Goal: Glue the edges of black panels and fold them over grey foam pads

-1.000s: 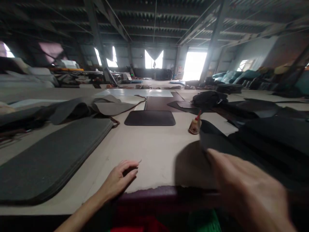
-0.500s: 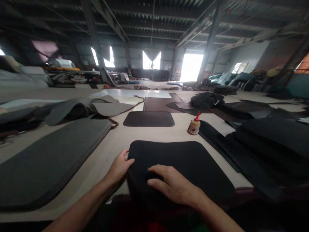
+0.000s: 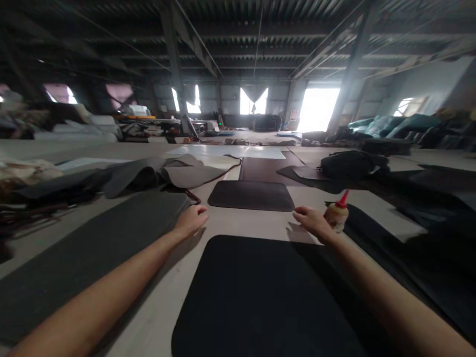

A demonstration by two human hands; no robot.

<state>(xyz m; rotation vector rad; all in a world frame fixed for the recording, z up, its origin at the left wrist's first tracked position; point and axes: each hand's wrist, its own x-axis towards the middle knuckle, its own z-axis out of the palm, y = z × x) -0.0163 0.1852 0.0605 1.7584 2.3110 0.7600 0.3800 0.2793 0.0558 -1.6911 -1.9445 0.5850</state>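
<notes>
A large black sheet with rounded corners (image 3: 256,292) lies flat on the pale table in front of me. Beyond it sits a smaller dark rounded panel (image 3: 251,195). My left hand (image 3: 191,220) hovers close to the panel's left end, with fingers loosely bent and nothing in them. Close to the panel's near right corner is my right hand (image 3: 312,220), also empty, with its thumb and fingers slightly apart. Whether those fingertips touch the panel I cannot tell. A squeeze bottle with a red nozzle (image 3: 337,214) stands just past my right hand, partly hidden by it.
On the left lies a stack of grey rounded sheets (image 3: 96,248), with curled grey offcuts (image 3: 141,173) behind it. Black material (image 3: 442,243) is heaped at the right. A dark bundle (image 3: 349,165) and a brown sheet (image 3: 266,169) lie farther back.
The black sheet came in from the right and was laid flat on the table before me. Both hands have let go of it and moved forward towards the smaller panel.
</notes>
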